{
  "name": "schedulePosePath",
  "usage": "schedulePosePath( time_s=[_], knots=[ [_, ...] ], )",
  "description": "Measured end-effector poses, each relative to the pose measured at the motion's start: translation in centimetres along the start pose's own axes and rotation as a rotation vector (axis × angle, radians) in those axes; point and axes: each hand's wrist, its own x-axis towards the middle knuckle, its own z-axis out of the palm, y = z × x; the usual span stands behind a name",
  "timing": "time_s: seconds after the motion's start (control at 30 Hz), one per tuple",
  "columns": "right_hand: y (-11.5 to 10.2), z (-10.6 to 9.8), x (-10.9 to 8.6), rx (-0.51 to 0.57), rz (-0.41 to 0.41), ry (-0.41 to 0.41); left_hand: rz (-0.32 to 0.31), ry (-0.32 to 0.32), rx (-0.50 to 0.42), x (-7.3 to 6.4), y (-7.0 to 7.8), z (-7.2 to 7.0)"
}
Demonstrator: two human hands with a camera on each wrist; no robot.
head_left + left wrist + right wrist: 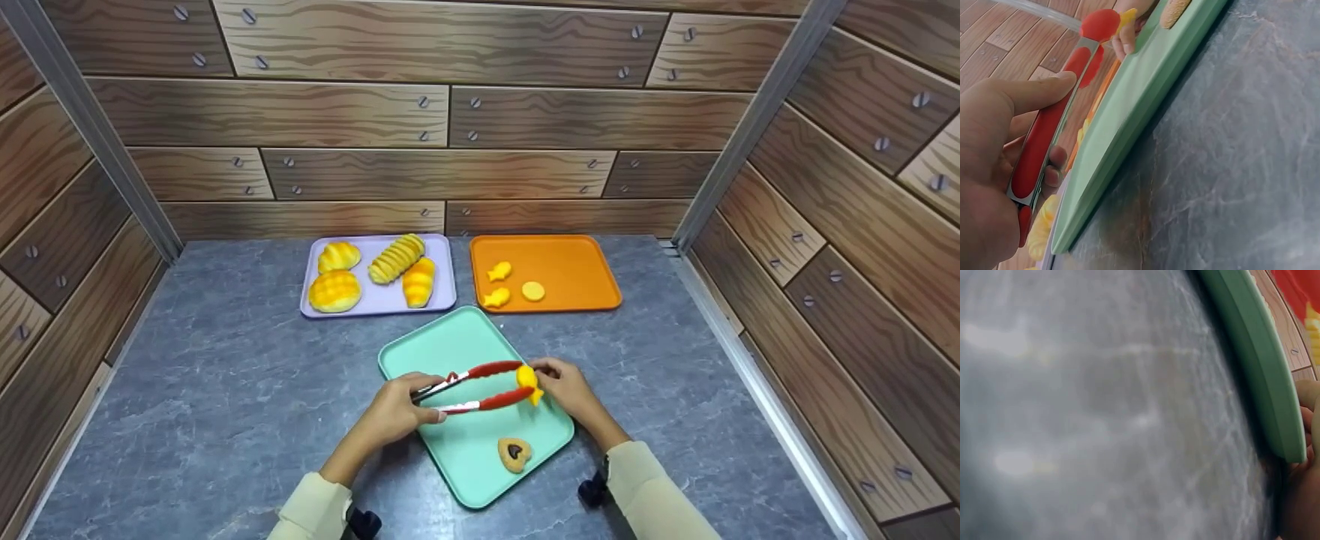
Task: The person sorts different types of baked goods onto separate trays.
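In the head view my left hand [394, 412] grips red-tipped tongs [504, 398] over the turquoise tray [450, 345]. Between the tongs' tips sits a yellow fish-shaped piece [527, 377]. My right hand [568, 390] is at the tray's right edge, beside the fish, its fingers curled at the rim. A heart-shaped cookie [514, 454] with a dark centre lies on the near part of the tray. The left wrist view shows my thumb pressed along the tongs [1044, 132]. In the right wrist view my right fingers [1307, 419] are partly hidden behind the tray rim [1264, 377].
A lilac tray [360, 306] with several toy breads, among them a ridged roll [396, 259], stands at the back left. To its right is an orange tray [562, 262] bearing two yellow fish and a round yellow piece [533, 291]. Wood-patterned walls [442, 112] enclose the grey tabletop [225, 390].
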Motion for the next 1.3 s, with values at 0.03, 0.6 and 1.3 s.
schedulePosePath(
  time_s=[0.03,0.6,1.3],
  knots=[
    [0.0,0.0,0.0,0.005,-0.006,0.004,-0.002,0.008,-0.011,0.1,0.0,-0.1],
    [0.0,0.2,-0.1,0.022,0.005,-0.025,-0.056,0.138,-0.075,2.6,-0.2,-0.1],
    [0.0,-0.3,-0.4,0.018,-0.022,-0.023,-0.100,0.340,-0.008,12.6,0.8,3.5]
  ],
)
